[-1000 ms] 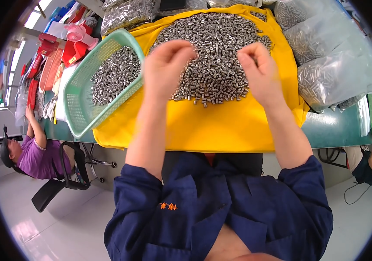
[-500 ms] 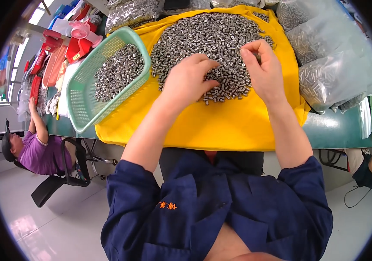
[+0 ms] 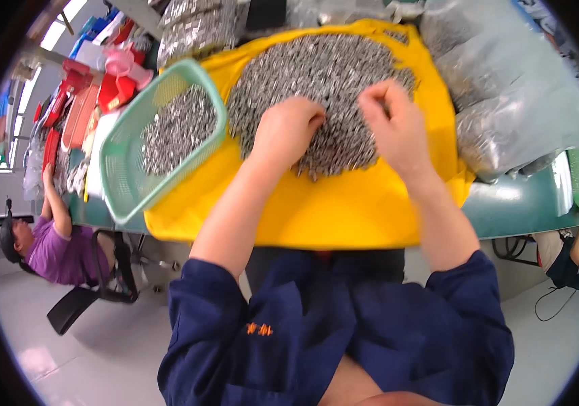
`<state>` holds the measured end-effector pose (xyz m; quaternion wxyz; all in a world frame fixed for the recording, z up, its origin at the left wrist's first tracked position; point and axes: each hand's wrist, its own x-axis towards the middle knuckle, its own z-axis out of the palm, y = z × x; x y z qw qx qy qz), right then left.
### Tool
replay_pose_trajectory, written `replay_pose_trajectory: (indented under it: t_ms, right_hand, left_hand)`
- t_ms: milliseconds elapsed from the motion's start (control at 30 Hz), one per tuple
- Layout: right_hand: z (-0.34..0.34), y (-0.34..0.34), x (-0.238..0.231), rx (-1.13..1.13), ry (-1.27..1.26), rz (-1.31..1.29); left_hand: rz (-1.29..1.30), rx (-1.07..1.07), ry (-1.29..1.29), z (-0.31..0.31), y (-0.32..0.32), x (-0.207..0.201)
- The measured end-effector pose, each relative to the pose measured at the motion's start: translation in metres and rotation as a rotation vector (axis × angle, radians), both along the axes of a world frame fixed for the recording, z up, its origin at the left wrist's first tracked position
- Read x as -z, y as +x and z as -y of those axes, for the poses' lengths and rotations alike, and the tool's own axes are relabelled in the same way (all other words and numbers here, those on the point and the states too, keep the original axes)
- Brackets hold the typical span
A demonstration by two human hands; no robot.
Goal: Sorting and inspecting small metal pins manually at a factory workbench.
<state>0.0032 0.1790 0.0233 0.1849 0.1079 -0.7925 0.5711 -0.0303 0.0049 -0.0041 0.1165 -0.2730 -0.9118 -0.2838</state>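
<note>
Lighting: bright; overexposed tall glass windows [image 3: 28, 86] beyond left edge of smooth green desk [image 3: 513, 203]. Glare: desk's near right corner; glossy white floor [image 3: 100, 352]. Blur softens small silvery metal cylinders [image 3: 323, 68]. Fisheye bends straight lines toward dark rim.

My bare left grip [image 3: 286, 130] curls inward; my bare right grip [image 3: 395, 125], blurred, curls facing it; both bare forearms [image 3: 236, 213] slant forward, converging.

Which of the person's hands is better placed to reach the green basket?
Likely the left hand: it is nearer the green basket, while the right hand is farther across, toward the right side of the metal pieces.
</note>
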Motion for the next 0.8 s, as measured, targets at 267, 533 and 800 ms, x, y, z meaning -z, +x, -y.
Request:
replay_pose_trajectory:
  t_ms: [267, 533, 800]
  right_hand:
    - [0.004, 0.006, 0.013, -0.065, -0.054, 0.127]
    - [0.009, 0.007, 0.003, -0.098, 0.001, 0.08]
    - [0.01, 0.013, 0.006, -0.15, -0.062, 0.123]
  left_hand:
    - [0.695, -0.038, 0.739, 0.003, 0.005, 0.001]
    - [0.939, -0.009, 1.054, 0.007, -0.002, 0.003]
    - [0.965, 0.068, 1.038, 0.007, 0.006, 0.006]
